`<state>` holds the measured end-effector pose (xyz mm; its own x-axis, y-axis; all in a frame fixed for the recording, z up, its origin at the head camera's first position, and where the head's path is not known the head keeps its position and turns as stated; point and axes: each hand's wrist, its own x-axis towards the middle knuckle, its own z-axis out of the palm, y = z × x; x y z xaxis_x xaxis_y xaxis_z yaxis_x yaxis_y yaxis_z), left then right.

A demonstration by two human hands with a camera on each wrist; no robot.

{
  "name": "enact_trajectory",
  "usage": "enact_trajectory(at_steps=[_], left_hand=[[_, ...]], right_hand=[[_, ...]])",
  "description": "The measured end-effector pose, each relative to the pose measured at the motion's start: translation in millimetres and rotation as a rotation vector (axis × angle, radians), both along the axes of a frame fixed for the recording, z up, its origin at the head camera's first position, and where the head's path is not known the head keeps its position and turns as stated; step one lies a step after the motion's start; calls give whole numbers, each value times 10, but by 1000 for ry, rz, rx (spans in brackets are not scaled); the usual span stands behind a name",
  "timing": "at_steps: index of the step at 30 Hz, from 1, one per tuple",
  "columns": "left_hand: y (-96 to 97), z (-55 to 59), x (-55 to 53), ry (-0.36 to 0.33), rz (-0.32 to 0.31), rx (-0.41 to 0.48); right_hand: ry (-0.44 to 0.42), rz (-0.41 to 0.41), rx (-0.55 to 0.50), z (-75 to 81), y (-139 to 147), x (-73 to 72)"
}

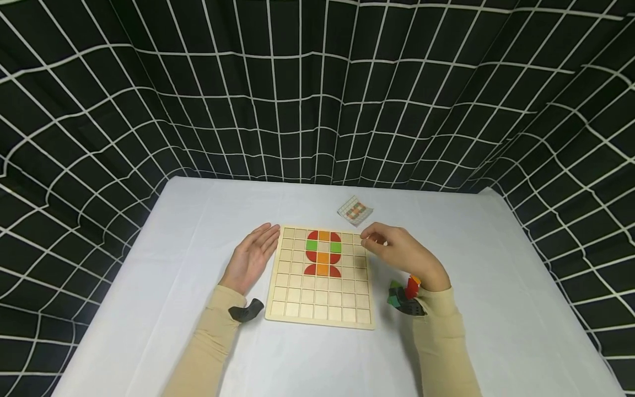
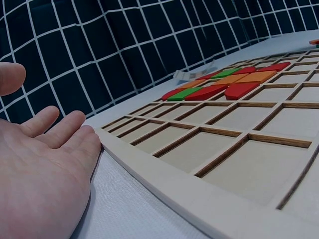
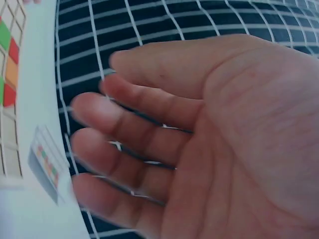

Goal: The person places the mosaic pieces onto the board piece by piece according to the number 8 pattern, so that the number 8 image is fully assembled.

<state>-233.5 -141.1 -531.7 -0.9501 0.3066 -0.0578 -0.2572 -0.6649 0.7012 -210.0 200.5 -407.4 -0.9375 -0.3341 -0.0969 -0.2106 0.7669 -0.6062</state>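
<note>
The grid board (image 1: 321, 298) lies flat on the white-covered table (image 1: 501, 286), between the two hands. The left hand (image 1: 250, 261) is beside the board's left edge, near its far corner, with straight fingers and the palm turned toward the board; whether its fingertips touch the rim I cannot tell. The right hand (image 1: 399, 248) hovers by the board's far right corner, its fingers loosely bent and holding nothing.

The board is divided into square compartments. Coloured pieces fill most of the middle three columns in the four rows at the board's far side. The farthest row has an orange piece (image 1: 324, 236) between two red ones with curved sides. In the next row, a left green piece (image 1: 311, 245) and a right green piece (image 1: 335, 247) flank a compartment showing pale wood. The third and fourth rows each repeat red, orange, red. The compartments nearer the person show pale wood too.

Just beyond the board's far edge, toward its right corner, lies a small card (image 1: 355, 210) printed with a coloured pattern on a grid. To the right of the board, by the right wrist, a pile of loose pieces (image 1: 413, 287) shows red, orange and green, partly hidden by a black wrist device (image 1: 410, 307).
</note>
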Motion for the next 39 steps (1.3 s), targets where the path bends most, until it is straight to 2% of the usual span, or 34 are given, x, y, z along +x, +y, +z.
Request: enact_trajectory(at_steps=[7, 11, 17, 20, 28, 39], left_hand=[[-4, -17, -11, 10, -4, -16], [-1, -21, -16, 12, -4, -14], [-5, -26, -19, 12, 0, -7], [-6, -28, -18, 16, -6, -6], [-4, -23, -18, 15, -10, -11], [1, -1, -23, -16, 19, -20]], right_hand=[[-132, -61, -2, -4, 226, -24], [-195, -70, 2, -14, 301, -46], [-318, -52, 11, -125, 364, -87], [-387, -74, -19, -206, 391, -106], [-443, -120, -34, -330, 456, -125], [-498, -113, -56, -443, 501, -146]])
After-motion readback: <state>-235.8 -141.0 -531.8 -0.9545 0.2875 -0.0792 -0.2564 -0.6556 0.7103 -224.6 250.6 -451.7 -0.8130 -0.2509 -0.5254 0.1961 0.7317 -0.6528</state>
